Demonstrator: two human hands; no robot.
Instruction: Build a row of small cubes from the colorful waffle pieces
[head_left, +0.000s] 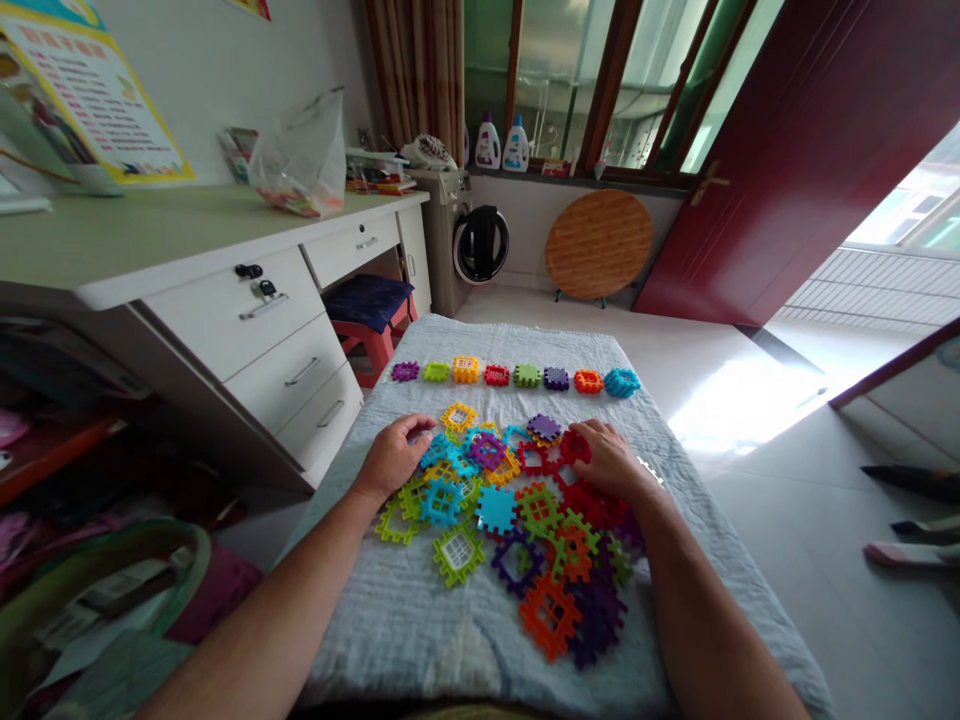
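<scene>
A: ok, where are the hands at?
B: left hand (396, 455) is loosely curled at the left edge of the notched plastic tiles (496, 510), right hand (606, 458) is over the red tiles (589, 498). can't tell if either's gripping one tbh
A: and the rest?
B: messy pile on a grey-blue cloth (390, 620), eight small stacks (526, 376) lined up beyond it

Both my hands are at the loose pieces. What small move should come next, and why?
I'd probably have the right hand lift the red piece at its fingers: it is within immediate reach, and a red stack beyond the loose pieces seems to match it in colour.
</scene>
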